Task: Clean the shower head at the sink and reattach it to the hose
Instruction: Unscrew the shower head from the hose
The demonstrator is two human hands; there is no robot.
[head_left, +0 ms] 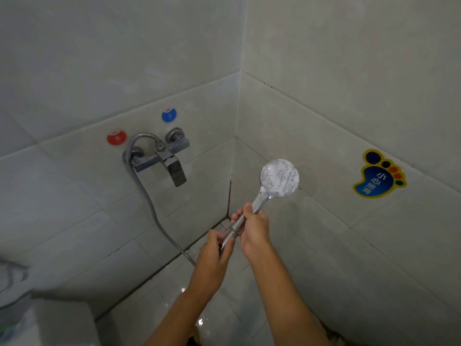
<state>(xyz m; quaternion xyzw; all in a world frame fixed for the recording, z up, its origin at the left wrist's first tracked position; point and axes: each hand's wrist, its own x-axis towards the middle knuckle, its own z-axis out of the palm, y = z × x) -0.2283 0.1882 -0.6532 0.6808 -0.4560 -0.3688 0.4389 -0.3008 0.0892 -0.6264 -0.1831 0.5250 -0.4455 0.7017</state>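
You are at the joint between the chrome shower head with its round, white-speckled spray face (279,178) and the flexible ribbed metal hose (152,208). Whether the nut is being loosened or tightened cannot be read from this view. Either way, keep the handle and the hose end in one straight line so the threads meet squarely, and turn the nut with your fingertips only — force here risks cross-threading. Let the hose hang slack so it does not twist as you turn.

The shower head sits at centre-right of the frame, its face tilted up toward the tiled corner and its handle running down-left into your hands. The hose loops from the chrome wall mixer tap (162,156) at centre-left, below the red round sticker (116,137) and the blue round sticker (169,115), down to the lower centre.

Your right hand (254,228) is clenched round the lower handle, thumb up along it, forearm rising from the bottom right. Your left hand (217,248) is just below and to the left, fingers pinching the hose end at the connector nut, wrist bent slightly — the two hands nearly touch.
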